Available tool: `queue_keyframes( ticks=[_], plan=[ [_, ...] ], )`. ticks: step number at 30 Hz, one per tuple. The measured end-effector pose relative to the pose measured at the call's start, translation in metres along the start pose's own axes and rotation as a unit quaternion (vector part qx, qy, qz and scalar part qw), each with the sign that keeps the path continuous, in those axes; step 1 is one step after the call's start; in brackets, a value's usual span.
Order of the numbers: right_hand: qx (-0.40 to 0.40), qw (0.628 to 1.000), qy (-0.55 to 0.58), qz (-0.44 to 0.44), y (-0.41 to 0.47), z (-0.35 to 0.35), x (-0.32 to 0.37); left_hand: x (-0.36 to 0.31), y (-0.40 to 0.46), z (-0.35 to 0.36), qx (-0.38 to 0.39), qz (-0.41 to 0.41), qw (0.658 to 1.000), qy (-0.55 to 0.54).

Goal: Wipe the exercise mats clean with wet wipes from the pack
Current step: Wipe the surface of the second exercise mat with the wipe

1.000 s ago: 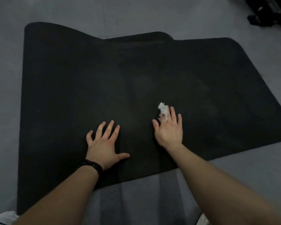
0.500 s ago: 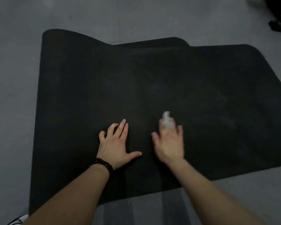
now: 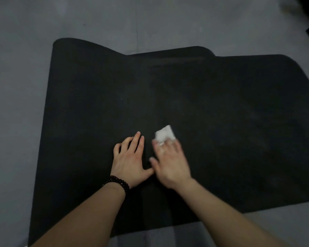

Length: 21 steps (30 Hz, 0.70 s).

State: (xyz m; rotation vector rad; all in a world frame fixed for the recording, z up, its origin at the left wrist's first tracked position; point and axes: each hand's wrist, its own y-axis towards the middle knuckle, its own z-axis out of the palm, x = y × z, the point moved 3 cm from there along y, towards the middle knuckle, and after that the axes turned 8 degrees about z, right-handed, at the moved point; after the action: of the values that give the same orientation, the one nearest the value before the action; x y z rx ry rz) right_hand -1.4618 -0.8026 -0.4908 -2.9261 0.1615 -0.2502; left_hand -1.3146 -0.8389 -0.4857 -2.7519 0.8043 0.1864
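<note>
We see a black exercise mat point(image 3: 212, 107) spread flat on the grey floor point(image 3: 16, 86), its long axis running left to right across the view, with a second mat edge point(image 3: 177, 50) showing from under its far side. Our left hand point(image 3: 130, 161) lies palm down on the mat, fingers straight and spread, pointing away from us, a dark bead bracelet point(image 3: 117, 182) on its wrist. Our right hand point(image 3: 169, 163), blurred, presses a crumpled white wet wipe point(image 3: 164, 135) against the mat under straight fingers; the wipe pokes out beyond the fingertips, pointing away from us and slightly left. Compared with half a second ago, the right hand has swung leftward so its thumb nearly meets the left thumb, and more of the wipe shows. The left hand has kept its place on the mat.
</note>
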Motion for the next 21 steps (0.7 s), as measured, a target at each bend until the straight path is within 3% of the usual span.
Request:
queue_keyframes(
  ticks=[1, 3, 7, 10, 15, 17, 19, 21],
  plan=[
    [0.028, 0.998, -0.003, -0.052, -0.003, 0.002, 0.014, 0.001, 0.003, 0.000, 0.003, 0.003, 1.000, 0.001],
    [0.039, 0.997, -0.020, -0.063, 0.001, 0.000, 0.005, 0.004, 0.006, 0.000, 0.013, 0.004, 1.000, -0.002],
    [-0.031, 0.993, -0.030, 0.111, 0.021, -0.013, -0.061, 0.003, 0.007, 0.000, 0.026, -0.007, 1.000, -0.004],
    [-0.008, 0.986, -0.001, 0.168, 0.024, -0.017, -0.070, 0.003, 0.009, 0.001, 0.028, 0.001, 1.000, 0.001],
    [0.022, 0.999, 0.033, 0.037, 0.007, -0.011, -0.009, 0.006, 0.009, 0.005, 0.026, 0.010, 1.000, 0.000],
    [0.002, 0.999, 0.030, 0.018, 0.010, -0.012, -0.017, 0.006, 0.010, 0.004, 0.028, 0.008, 1.000, -0.005],
    [-0.070, 0.992, 0.036, 0.095, 0.024, -0.022, -0.052, 0.005, 0.011, 0.002, 0.036, 0.005, 0.999, -0.001],
    [-0.065, 0.981, 0.022, 0.180, 0.037, -0.027, -0.083, 0.004, 0.011, 0.000, 0.045, 0.001, 0.999, -0.002]
  ],
)
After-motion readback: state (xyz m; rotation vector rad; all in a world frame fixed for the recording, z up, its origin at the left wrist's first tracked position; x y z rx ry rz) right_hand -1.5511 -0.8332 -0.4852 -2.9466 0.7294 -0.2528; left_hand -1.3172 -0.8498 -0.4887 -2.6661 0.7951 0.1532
